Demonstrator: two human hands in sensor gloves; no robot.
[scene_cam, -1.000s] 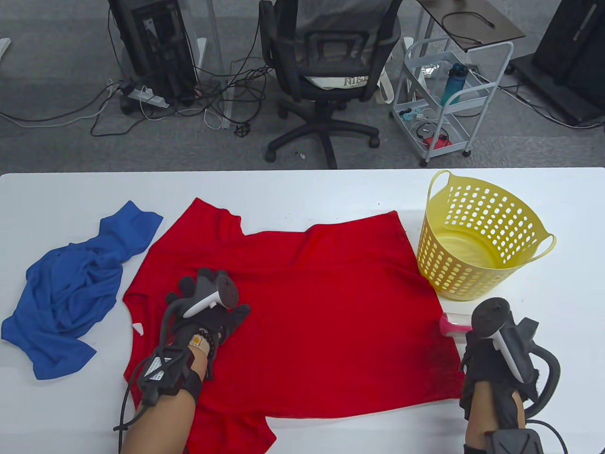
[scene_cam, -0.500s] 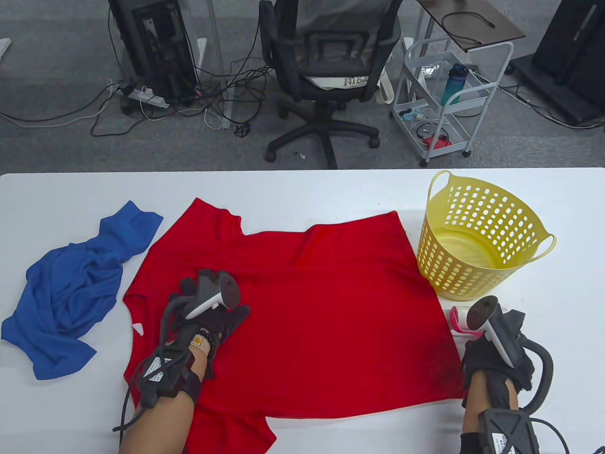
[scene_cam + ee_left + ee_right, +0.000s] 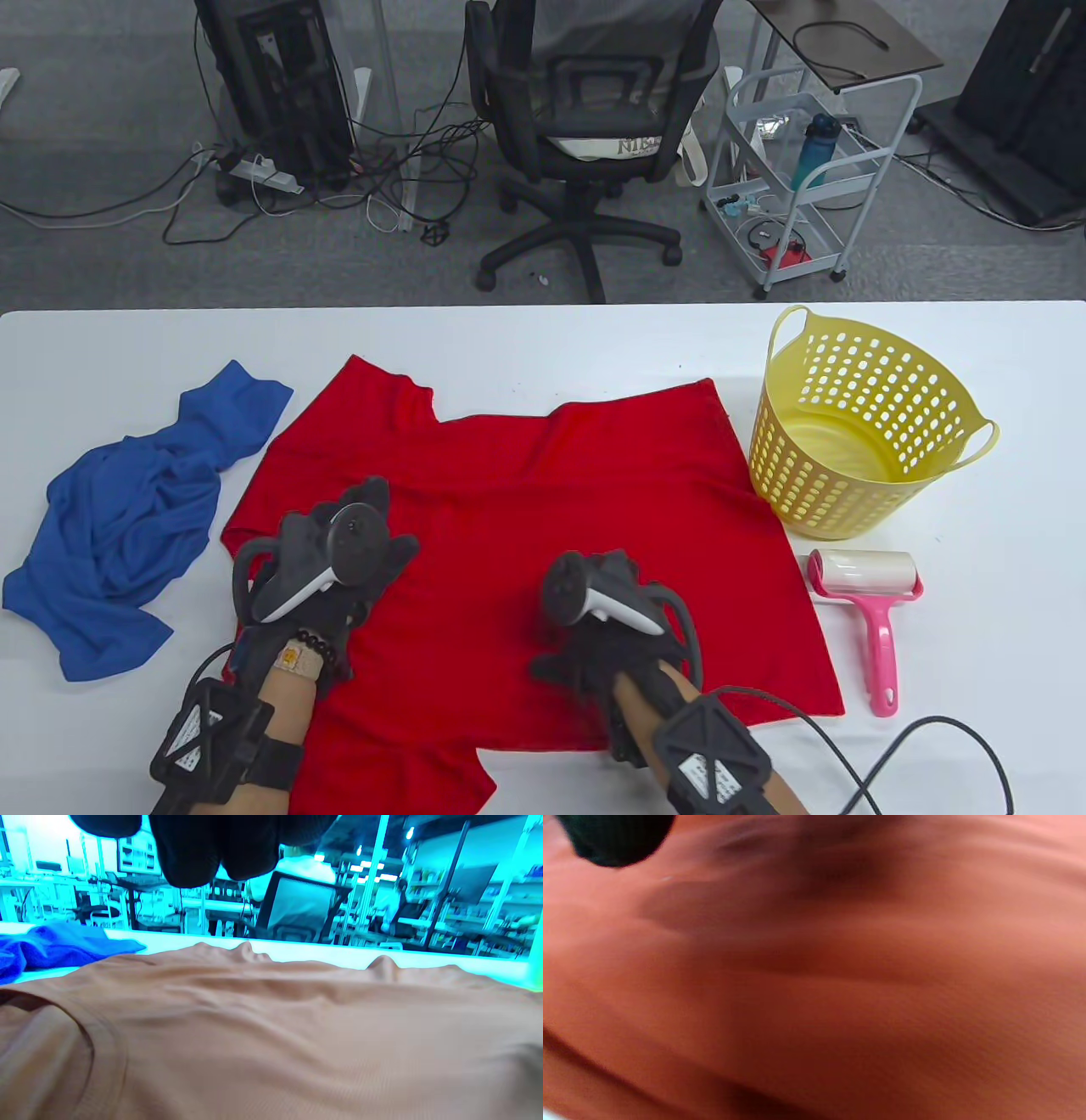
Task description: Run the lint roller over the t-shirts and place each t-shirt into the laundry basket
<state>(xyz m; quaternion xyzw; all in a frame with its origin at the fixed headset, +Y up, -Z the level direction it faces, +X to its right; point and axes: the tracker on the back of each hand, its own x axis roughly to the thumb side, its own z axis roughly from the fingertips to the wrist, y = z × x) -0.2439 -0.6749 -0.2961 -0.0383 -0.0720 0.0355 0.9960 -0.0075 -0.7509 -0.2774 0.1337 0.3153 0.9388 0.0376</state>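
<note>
White table: lint roller lies right of right hand.

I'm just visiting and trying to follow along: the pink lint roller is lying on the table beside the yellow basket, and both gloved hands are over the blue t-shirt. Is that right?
Not quite. The lint roller does lie on the table by the yellow basket, but the table view shows the left hand and right hand over the red t-shirt. The blue t-shirt lies untouched to the left.

Your hands on spread red t-shirt; crumpled blue t-shirt left; yellow perforated plastic basket, pink-handled lint roller right.
</note>
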